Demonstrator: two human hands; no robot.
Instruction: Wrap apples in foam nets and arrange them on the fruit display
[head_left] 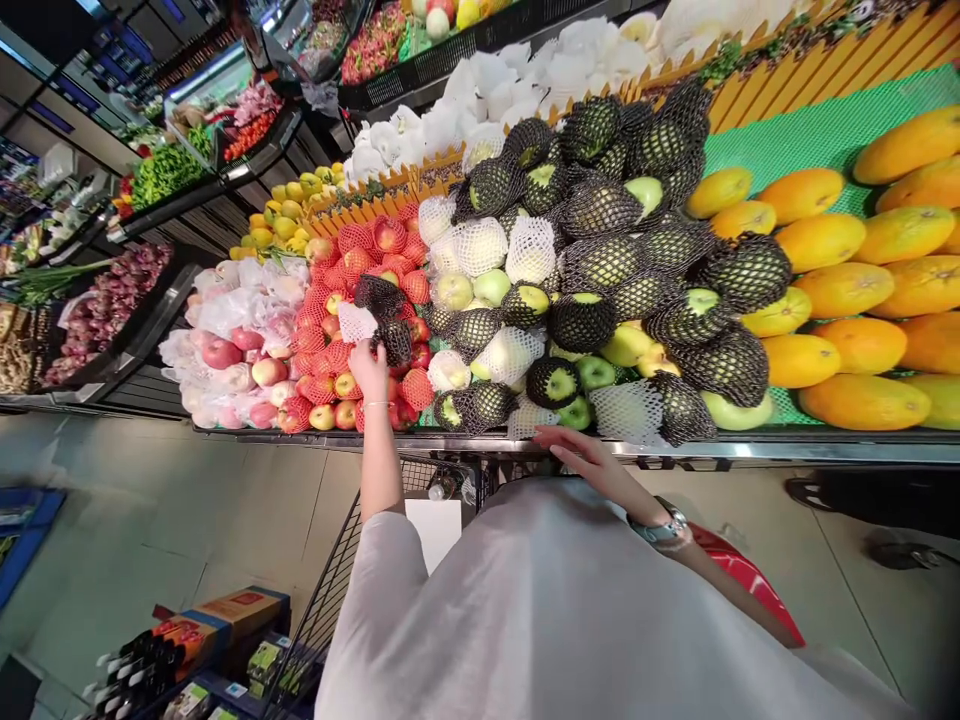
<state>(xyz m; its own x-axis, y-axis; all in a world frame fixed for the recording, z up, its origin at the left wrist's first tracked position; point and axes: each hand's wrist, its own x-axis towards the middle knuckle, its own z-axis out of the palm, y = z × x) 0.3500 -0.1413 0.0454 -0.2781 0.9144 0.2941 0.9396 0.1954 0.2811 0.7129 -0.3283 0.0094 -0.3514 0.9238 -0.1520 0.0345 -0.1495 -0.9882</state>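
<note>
My left hand [369, 370] reaches into the heap of red apples [345, 387], its fingers closed at the edge of a black foam net [395, 341]. A white foam net [356, 322] lies just beyond the fingertips, and another dark net [379, 295] is behind it. Whether fruit is inside the black net at my fingers cannot be made out. Over the front rail of the display, my right hand [577, 452] is open with fingers stretched out, holding nothing. Nearest to it are a white foam net [628, 410] and green apples [576, 412], among melons in black nets [682, 318].
Yellow papayas [862, 400] fill the right side on a green mat [795, 140]. Pink apples in white wrapping [232, 350] lie at left. A shopping cart [330, 580] stands below my left arm. Boxes [225, 630] sit on the floor at lower left.
</note>
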